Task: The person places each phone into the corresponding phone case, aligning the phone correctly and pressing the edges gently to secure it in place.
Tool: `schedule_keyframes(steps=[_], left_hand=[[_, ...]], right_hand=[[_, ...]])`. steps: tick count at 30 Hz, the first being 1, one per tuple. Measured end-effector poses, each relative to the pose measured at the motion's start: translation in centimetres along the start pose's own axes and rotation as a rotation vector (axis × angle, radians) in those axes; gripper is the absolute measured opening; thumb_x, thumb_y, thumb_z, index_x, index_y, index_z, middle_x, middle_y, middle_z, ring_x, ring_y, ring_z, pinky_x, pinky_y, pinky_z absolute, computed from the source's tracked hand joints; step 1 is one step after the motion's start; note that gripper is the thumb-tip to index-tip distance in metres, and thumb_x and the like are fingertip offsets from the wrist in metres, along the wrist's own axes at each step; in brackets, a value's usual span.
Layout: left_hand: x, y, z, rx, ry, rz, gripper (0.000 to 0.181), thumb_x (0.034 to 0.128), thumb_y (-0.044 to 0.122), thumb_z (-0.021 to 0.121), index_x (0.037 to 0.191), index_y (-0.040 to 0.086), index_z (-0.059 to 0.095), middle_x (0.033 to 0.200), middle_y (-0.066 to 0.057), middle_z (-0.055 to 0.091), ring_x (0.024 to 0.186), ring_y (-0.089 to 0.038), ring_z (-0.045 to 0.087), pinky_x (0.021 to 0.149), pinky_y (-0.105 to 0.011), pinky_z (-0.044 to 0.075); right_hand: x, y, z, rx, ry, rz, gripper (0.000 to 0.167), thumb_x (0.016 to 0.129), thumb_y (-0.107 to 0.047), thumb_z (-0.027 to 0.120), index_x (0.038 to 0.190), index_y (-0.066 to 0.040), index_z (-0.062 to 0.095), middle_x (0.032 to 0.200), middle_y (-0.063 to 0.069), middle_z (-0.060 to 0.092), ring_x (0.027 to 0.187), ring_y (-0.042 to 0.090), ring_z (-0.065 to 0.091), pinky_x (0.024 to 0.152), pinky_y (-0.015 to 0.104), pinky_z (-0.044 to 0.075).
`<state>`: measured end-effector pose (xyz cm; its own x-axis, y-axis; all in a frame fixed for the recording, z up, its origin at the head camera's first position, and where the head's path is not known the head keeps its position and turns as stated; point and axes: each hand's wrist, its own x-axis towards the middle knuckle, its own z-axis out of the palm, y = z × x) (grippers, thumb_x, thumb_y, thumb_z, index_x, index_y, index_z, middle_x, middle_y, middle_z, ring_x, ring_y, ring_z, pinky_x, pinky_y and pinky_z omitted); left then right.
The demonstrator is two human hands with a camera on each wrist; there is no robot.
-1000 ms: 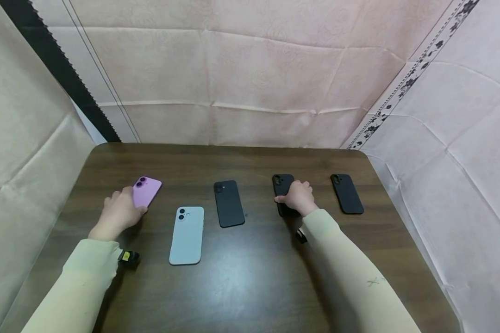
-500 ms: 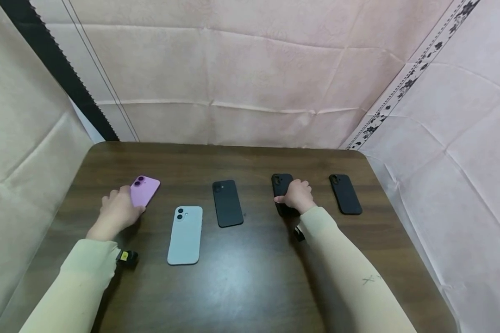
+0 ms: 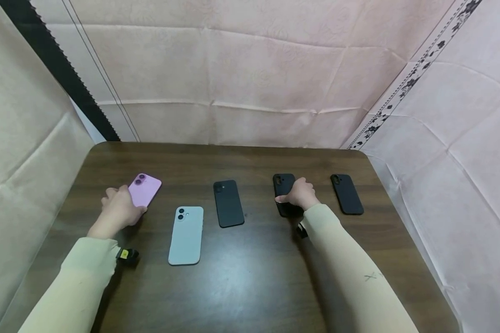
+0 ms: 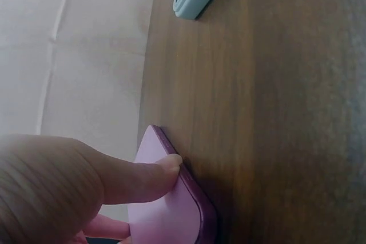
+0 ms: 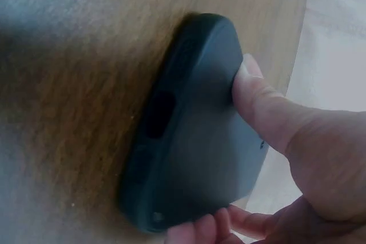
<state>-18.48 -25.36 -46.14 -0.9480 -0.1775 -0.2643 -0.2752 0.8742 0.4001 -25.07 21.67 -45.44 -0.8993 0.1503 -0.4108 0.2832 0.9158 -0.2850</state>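
Note:
On the left of the table, my left hand (image 3: pixel 118 208) holds a purple phone (image 3: pixel 145 188) by its long sides, camera side up. Its thumb (image 4: pixel 154 178) presses the phone's edge in the left wrist view. Right of centre, my right hand (image 3: pixel 301 194) grips a black phone case (image 3: pixel 282 185) across its width, thumb on one side and fingers on the other. A port cutout shows at the case's near end in the right wrist view; whether a phone is inside, I cannot tell. Between the hands lie a light blue phone (image 3: pixel 186 236) and a dark phone (image 3: pixel 228 203).
Another black phone or case (image 3: pixel 346 194) lies to the right of my right hand. Everything rests on a brown wooden table (image 3: pixel 250 291) with rounded far corners. Pale cloth (image 3: pixel 258 78) hangs behind the table and along both sides.
Very little differs. My left hand has shifted slightly left on the purple phone, and a bit more of the phone's back shows. The right hand keeps its grip in about the same place.

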Motion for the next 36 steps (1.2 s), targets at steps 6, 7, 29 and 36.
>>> schedule_keyframes(steps=[6, 7, 29, 36], left_hand=[[0.0, -0.4, -0.1, -0.045, 0.014, 0.031, 0.093, 0.0799, 0.022, 0.078, 0.137, -0.024, 0.021, 0.122, -0.046, 0.02, 0.104, -0.055, 0.029, 0.086, -0.068, 0.039], [0.0, -0.5, -0.1, -0.054, 0.019, 0.037, 0.092, 0.079, 0.023, 0.08, 0.135, -0.023, 0.024, 0.121, -0.044, 0.022, 0.103, -0.054, 0.03, 0.085, -0.067, 0.04], [0.3, -2.5, -0.7, -0.274, -0.071, 0.022, 0.049, 0.0997, 0.025, 0.053, 0.125, -0.015, 0.04, 0.114, -0.032, 0.047, 0.098, -0.041, 0.05, 0.076, -0.048, 0.048], [-0.1, -2.7, -0.6, -0.317, -0.014, 0.065, 0.044, 0.1023, 0.019, 0.043, 0.126, -0.018, 0.04, 0.116, -0.036, 0.048, 0.102, -0.044, 0.05, 0.084, -0.055, 0.044]], right_hand=[[-0.4, -0.2, 0.0, 0.031, 0.008, -0.03, 0.113, 0.074, -0.055, 0.078, 0.145, 0.012, 0.021, 0.135, 0.036, 0.032, 0.116, 0.044, 0.043, 0.093, 0.052, 0.044], [-0.5, -0.2, 0.0, 0.035, 0.007, -0.038, 0.111, 0.075, -0.054, 0.078, 0.145, 0.011, 0.021, 0.135, 0.036, 0.032, 0.115, 0.044, 0.044, 0.093, 0.052, 0.045], [0.1, 2.1, -1.5, 0.27, -0.034, -0.127, 0.027, 0.102, -0.02, 0.047, 0.081, -0.006, 0.038, 0.064, 0.003, 0.033, 0.052, 0.016, 0.034, 0.051, 0.031, 0.034], [-0.2, 2.5, -1.2, 0.343, -0.012, -0.164, 0.019, 0.102, -0.019, 0.046, 0.097, -0.001, 0.045, 0.078, 0.007, 0.042, 0.061, 0.017, 0.041, 0.055, 0.029, 0.036]])
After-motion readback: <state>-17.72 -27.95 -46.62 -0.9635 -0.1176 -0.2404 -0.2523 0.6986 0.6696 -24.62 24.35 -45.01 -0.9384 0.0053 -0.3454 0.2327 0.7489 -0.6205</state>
